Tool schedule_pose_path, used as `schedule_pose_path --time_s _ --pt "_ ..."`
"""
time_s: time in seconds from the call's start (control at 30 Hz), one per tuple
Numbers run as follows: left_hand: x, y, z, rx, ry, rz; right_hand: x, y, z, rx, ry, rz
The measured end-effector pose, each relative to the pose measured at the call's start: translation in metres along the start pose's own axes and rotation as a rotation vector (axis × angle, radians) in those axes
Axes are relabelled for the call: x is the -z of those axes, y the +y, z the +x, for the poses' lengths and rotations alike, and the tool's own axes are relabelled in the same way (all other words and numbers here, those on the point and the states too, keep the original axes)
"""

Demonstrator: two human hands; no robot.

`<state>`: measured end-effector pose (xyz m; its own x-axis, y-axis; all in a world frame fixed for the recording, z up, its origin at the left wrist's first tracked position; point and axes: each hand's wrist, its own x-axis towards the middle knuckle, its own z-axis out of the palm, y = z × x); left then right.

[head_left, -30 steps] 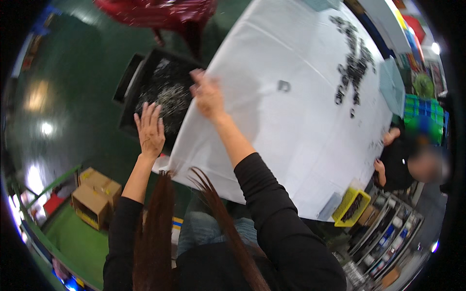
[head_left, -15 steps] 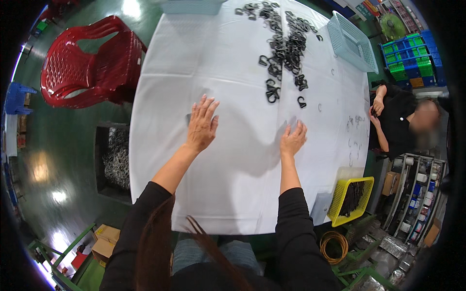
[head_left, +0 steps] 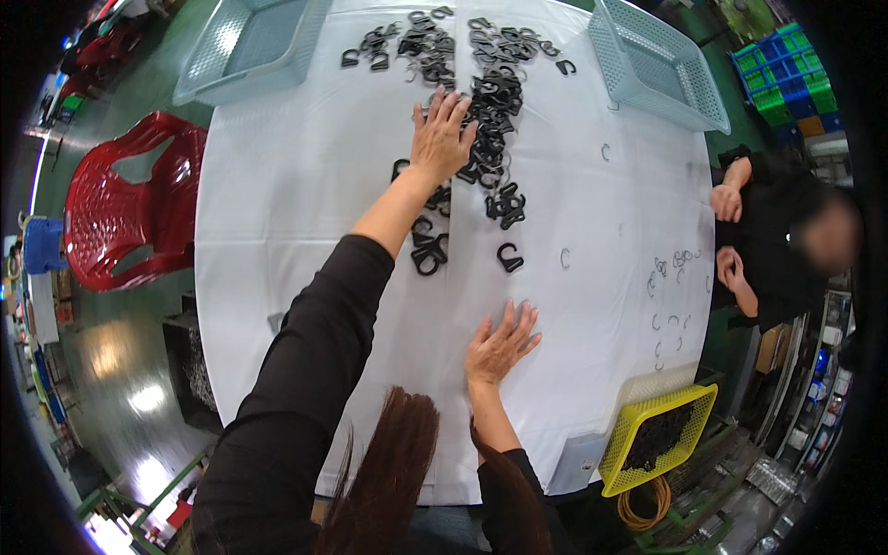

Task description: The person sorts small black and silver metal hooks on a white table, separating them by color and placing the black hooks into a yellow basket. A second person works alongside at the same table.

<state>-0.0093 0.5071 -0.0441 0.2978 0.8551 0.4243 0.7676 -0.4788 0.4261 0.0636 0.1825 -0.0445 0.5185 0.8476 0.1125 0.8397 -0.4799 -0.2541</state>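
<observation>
My left hand [head_left: 440, 141] reaches out over a long pile of black D-shaped clips [head_left: 498, 106]. Its fingers are outstretched on the pile's left side, and I see nothing gripped in them. My right hand [head_left: 500, 350] rests low on the white-covered table [head_left: 324, 185], open, with its fingers spread. A single black clip [head_left: 510, 257] lies a little beyond those fingertips. Some more clips [head_left: 428, 252] sit at the near end of the pile, below my left wrist.
Pale blue baskets stand at the far left [head_left: 196, 91] and far right [head_left: 717, 116]. Small C-shaped pieces [head_left: 680, 261] are scattered on the right, near a seated co-worker [head_left: 786, 240]. A yellow basket [head_left: 610, 462] of dark parts stands near right. A red chair [head_left: 129, 203] is at left.
My left hand has moved forward and right onto the clip pile. My right hand has come down nearer to me. The view has shifted, bringing the left blue basket further in.
</observation>
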Motion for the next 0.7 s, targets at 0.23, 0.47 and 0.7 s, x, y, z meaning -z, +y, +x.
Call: schedule_pose_path --time_s 0.23,0.47,0.7 --pt "-0.045 -0.008 0.082 0.005 -0.217 0.019 0.002 0.000 0.002 -0.006 -0.054 -0.002" --pt "-0.034 0.080 -0.019 -0.069 -0.394 -0.601 0.002 -0.005 0.004 -0.013 -0.048 -0.047" --pt "-0.002 0.085 -0.051 -0.334 -0.158 -0.287 -0.006 -0.002 0.000 -0.001 0.011 -0.039"
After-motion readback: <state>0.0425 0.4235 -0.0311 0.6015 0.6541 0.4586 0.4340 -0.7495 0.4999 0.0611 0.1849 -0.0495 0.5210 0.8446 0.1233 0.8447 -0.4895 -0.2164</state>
